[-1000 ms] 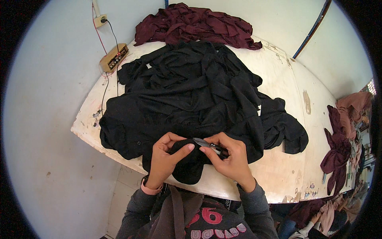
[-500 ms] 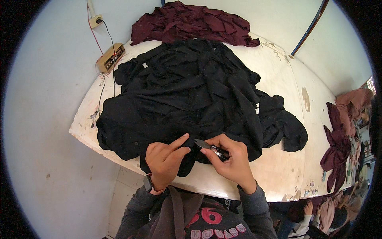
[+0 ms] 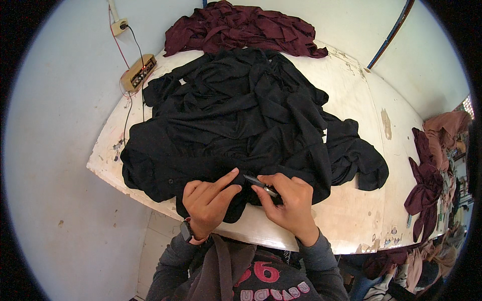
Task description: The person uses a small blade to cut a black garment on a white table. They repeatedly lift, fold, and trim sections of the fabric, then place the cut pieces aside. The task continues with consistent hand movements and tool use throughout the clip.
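A large black garment [image 3: 226,115] with a small button lies in heaped folds before me on the pale table. Near its front edge, my left hand [image 3: 206,200] grips the cloth, index finger and thumb pointing to the right; the curled fingers' undersides are hidden. Thread snips [image 3: 265,188] are held in my right hand [image 3: 288,200], between thumb and fingers. Their dark blades point left and lie right by the left fingertips, at the black cloth. Whether the blade tips touch a thread is too small to tell.
Maroon cloth [image 3: 241,30] is piled at the table's [image 3: 346,220] far side. A tan box with a red light [image 3: 138,74] and cables sits at the far left, against the wall. At the right edge hang maroon and pink garments [image 3: 424,185]; another person's hand [image 3: 391,271] shows below.
The right hand has turned slightly and the snips lie flatter, their blades shifted slightly left toward the left fingertips. The left hand has barely moved. A button now shows more clearly on the black cloth.
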### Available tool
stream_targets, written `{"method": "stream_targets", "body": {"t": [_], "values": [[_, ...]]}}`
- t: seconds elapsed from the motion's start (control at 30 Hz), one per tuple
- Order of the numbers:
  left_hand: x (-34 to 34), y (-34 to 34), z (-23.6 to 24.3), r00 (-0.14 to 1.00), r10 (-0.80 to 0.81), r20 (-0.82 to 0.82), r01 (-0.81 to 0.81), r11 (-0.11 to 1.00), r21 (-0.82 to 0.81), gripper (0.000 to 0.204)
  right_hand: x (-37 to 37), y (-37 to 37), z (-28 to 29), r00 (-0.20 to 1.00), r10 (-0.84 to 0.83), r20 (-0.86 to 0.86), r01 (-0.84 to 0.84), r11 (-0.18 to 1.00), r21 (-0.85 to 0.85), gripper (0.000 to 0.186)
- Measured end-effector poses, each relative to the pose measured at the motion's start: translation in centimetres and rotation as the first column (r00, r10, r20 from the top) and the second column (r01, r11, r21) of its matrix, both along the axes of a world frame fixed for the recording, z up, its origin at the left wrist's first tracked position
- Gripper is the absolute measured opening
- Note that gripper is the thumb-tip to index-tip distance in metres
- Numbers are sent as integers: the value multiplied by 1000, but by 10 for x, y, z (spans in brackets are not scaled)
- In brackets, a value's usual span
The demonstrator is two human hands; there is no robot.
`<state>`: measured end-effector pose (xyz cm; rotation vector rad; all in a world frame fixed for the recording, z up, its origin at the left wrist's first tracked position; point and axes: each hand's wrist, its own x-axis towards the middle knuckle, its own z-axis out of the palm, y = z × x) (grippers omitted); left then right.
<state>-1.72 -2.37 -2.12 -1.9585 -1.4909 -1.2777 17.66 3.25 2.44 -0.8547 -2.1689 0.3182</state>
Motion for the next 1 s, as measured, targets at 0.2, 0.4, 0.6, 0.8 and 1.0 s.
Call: {"method": "stream_targets", "body": {"t": [0.2, 0.4, 0.6, 0.8, 1.0], "values": [[-1, 3, 2, 987, -83, 135, 85, 996, -13, 12, -4, 0, -27, 938, -106, -329, 23, 969, -247, 29], [-5, 16, 8, 653, -166, 739, 378, 917, -128, 23, -11, -19, -53, 981, -193, -35, 173, 936, -306, 47], [-37, 19, 41, 762, -185, 620, 556, 678, -481, 44, 9, 4, -34, 862, -76, -501, -275, 759, -590, 25], [-32, 16, 12, 433, -228, 872, 867, 372, -332, 29, 7, 19, -18, 746, -95, -660, -419, 702, -575, 30], [-5, 24, 9, 260, -422, 869, 815, 579, 37, 23, 0, 11, -45, 786, -76, -613, -476, 560, -679, 34]]}}
